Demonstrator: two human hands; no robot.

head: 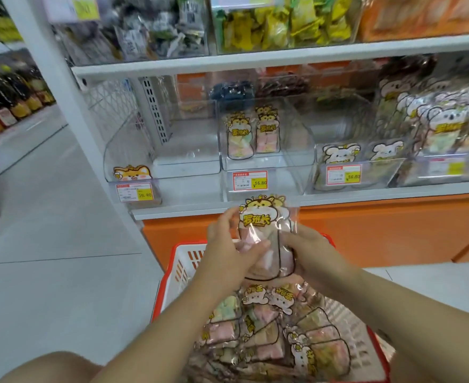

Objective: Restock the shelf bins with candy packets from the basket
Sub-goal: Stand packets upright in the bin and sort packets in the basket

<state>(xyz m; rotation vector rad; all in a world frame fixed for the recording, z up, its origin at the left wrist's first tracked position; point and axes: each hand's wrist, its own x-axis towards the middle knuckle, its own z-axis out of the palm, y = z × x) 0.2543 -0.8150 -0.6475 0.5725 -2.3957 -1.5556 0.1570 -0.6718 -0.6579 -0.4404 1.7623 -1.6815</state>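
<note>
Both hands hold a clear candy packet (263, 230) with a cartoon hamster header upright above the basket. My left hand (229, 251) grips its left side and my right hand (308, 251) its right side. Below them the red-rimmed white basket (178, 268) holds several more packets (272, 335). On the shelf straight ahead, the middle clear bin (266, 164) holds two upright packets (251, 134) of the same kind. The left bin (134, 167) shows one packet top at its front. The right bin (366, 161) holds white-animal packets.
Price tags (250, 180) hang on the bin fronts. An orange base cabinet (379, 230) sits under the shelf. A white upright post (70, 106) stands left of the bins. Further bins with koala packets (446, 125) are at right. A grey floor aisle (34, 217) runs left.
</note>
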